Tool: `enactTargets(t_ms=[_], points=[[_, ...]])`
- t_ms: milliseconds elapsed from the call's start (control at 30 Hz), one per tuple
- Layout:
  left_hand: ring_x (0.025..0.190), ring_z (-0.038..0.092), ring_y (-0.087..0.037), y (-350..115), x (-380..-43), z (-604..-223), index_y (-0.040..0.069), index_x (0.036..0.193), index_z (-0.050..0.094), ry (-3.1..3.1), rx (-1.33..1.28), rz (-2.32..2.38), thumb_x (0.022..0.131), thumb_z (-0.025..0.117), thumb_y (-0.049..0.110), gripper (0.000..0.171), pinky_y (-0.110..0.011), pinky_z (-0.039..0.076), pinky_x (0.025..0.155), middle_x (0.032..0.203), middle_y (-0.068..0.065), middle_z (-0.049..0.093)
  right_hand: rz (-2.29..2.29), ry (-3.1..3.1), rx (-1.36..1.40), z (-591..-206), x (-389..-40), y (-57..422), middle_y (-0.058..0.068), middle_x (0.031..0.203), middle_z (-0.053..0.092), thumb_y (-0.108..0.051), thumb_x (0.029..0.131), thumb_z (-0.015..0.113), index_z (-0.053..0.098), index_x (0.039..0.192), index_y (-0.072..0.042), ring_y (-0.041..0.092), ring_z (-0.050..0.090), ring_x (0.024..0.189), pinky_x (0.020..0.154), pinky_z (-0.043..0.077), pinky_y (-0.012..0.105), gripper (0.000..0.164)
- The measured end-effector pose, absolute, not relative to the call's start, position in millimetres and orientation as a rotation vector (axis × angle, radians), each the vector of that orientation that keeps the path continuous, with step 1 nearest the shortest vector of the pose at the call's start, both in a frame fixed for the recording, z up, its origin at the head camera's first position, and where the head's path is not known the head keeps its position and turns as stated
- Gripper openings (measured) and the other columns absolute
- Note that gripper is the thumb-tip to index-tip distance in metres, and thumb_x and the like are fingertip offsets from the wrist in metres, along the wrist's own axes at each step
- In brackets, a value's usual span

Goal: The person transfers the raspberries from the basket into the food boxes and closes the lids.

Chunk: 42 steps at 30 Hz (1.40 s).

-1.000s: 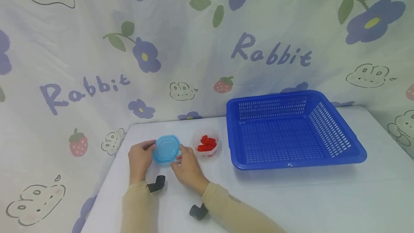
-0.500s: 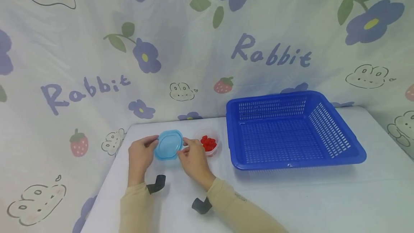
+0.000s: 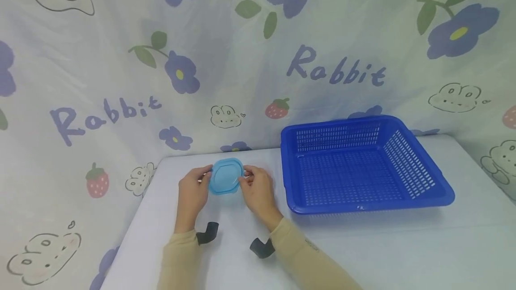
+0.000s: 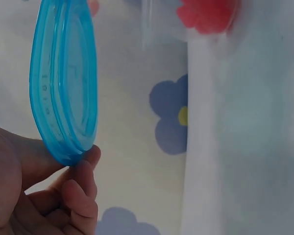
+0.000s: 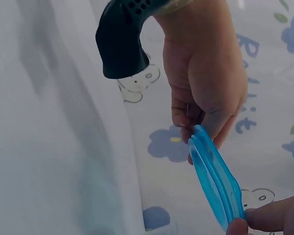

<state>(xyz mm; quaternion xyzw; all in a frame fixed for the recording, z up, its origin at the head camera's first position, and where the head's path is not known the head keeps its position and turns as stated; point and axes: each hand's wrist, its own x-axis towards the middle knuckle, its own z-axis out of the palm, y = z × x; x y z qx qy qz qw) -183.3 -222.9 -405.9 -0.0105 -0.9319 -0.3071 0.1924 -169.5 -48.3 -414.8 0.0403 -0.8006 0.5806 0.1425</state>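
A translucent blue lid (image 3: 226,176) is held up over the table between the two hands. The left hand (image 3: 194,191) pinches its left edge. On the opposite edge, the right hand (image 3: 260,191) pinches it with thumb and fingers. Both wrist views show the lid (image 4: 63,83) nearly edge-on, with its rim and stepped inner ridge visible. A clear container with red pieces (image 4: 208,14) appears at the top of the left wrist view, blurred and cut off by the frame. In the head view the right hand mostly hides that container.
A large blue plastic basket (image 3: 363,178) with slotted walls stands to the right on the white-covered table (image 3: 387,245). Behind the table hangs a printed curtain (image 3: 242,66) with flowers and lettering. Black wrist cameras (image 3: 208,233) stick out from both sleeves.
Both hands have moved right and slightly up with the lid, which is now in front of the spot by the clear container. The right hand now covers the red pieces in the head view.
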Motion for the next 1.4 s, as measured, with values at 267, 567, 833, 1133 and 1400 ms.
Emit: enactTargets(t_ms=[267,567,833,1133,1400], points=[[0.1,0.059,-0.027,-203.7,-185.7,-415.5,0.004,0.121,0.06,-2.647,-0.124,-0.892,0.094,0.051,0.008,0.029,-0.039,0.052,0.079,0.116,-0.013,0.06,1.542,-2.376,0.002,-415.2,-167.9,-35.9,0.004,0.089,0.058,-0.011,0.087,0.063,0.064,0.112,-0.003,0.013,0.055,0.077,0.068,0.049,0.024,0.027],[0.111,0.055,-0.031,-185.0,-186.0,-425.0,0.002,0.123,0.057,-2.654,-0.203,-0.884,0.092,0.053,0.004,0.031,-0.042,0.046,0.092,0.121,-0.015,0.058,1.255,-2.414,-0.005,-422.6,-168.7,-28.8,0.01,0.092,0.057,-0.007,0.091,0.054,0.061,0.114,0.0,0.022,0.056,0.088,0.078,0.049,0.037,0.025],[0.108,0.054,-0.033,-173.9,-184.5,-432.1,0.0,0.124,0.056,-2.632,-0.307,-0.826,0.092,0.053,0.003,0.032,-0.046,0.044,0.094,0.123,-0.015,0.058,1.229,-2.42,-0.039,-431.4,-169.5,-29.1,0.016,0.102,0.052,-0.004,0.091,0.051,0.056,0.118,0.002,0.028,0.053,0.099,0.088,0.046,0.041,0.028],[0.103,0.054,-0.029,-165.5,-185.4,-435.1,0.0,0.126,0.055,-2.59,-0.367,-0.837,0.093,0.051,0.003,0.033,-0.044,0.044,0.092,0.123,-0.014,0.058,1.261,-2.384,-0.059,-444.2,-171.0,-29.5,0.021,0.108,0.048,-0.003,0.092,0.049,0.049,0.125,0.003,0.031,0.047,0.103,0.089,0.041,0.045,0.034],[0.102,0.052,-0.028,-161.4,-188.8,-439.1,0.0,0.127,0.054,-2.569,-0.413,-0.867,0.094,0.051,0.005,0.034,-0.043,0.044,0.092,0.126,-0.013,0.057,1.309,-2.343,-0.089,-454.7,-175.0,-28.2,0.024,0.111,0.046,-0.006,0.095,0.045,0.046,0.13,0.003,0.035,0.045,0.106,0.091,0.038,0.049,0.036]])
